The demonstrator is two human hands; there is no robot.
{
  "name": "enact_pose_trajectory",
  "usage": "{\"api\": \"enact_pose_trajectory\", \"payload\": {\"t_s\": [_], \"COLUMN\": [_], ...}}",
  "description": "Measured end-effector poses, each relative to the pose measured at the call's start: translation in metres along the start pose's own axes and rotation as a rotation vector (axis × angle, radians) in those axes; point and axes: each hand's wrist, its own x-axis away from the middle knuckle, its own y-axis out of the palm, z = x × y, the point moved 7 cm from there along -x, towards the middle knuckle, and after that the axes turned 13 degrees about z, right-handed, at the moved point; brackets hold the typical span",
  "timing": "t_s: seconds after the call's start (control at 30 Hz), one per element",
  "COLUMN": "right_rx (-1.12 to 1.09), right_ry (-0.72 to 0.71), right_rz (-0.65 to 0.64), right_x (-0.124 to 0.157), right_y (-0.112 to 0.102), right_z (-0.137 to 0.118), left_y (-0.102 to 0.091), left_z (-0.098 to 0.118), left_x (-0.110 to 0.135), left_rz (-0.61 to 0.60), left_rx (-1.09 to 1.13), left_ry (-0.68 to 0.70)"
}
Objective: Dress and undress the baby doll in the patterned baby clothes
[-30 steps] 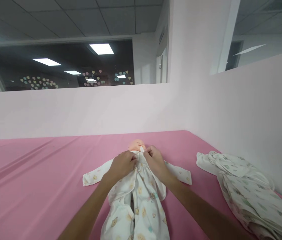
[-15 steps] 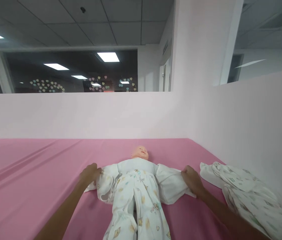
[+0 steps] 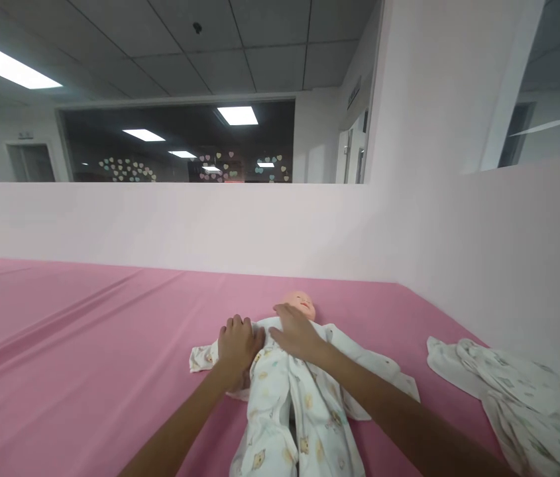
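Observation:
A baby doll [image 3: 301, 301] lies on its back, its head toward the far wall. It wears a white baby shirt [image 3: 359, 348] and white trousers [image 3: 304, 407] printed with small bears. My left hand [image 3: 238, 343] rests at the shirt's upper left sleeve, its fingers curled down over the cloth. Across the doll's chest reaches my right hand [image 3: 298, 331], thumb and fingers apart, just below the doll's head and close to the collar. Both sleeves are spread out sideways, the right one flat and loose. My right hand covers part of the chest.
Pink sheeting [image 3: 111, 344] covers the surface, with long creases at left. A crumpled white printed garment [image 3: 518, 391] lies at the right beside the wall. White half walls [image 3: 185, 222] with glass panes above border the far and right sides.
Both hands have left the outstretched sleeve ends and come inward to the doll's upper body. The right sleeve now lies free. The camera view has turned slightly left.

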Motion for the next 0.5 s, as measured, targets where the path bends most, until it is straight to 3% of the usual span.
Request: {"api": "enact_pose_trajectory", "payload": {"t_s": [0.1,0.23,0.37,0.5], "right_rx": [0.014,0.108,0.165,0.186], "right_ry": [-0.071,-0.117,-0.153,-0.166], "right_rz": [-0.196,-0.371,-0.414,-0.374], "right_x": [-0.028,-0.044,-0.043,-0.038], "right_y": [0.038,0.075,0.087,0.08], "right_z": [-0.035,-0.046,-0.043,-0.042], "left_y": [-0.003,-0.007,-0.009,-0.006], "left_z": [-0.001,-0.023,-0.051,-0.072], "left_x": [0.004,0.008,0.017,0.024], "left_rz": [0.019,0.014,-0.009,-0.022], "left_rx": [-0.088,-0.133,-0.154,-0.117], "left_ry": [0.024,0.076,0.047,-0.057]}}
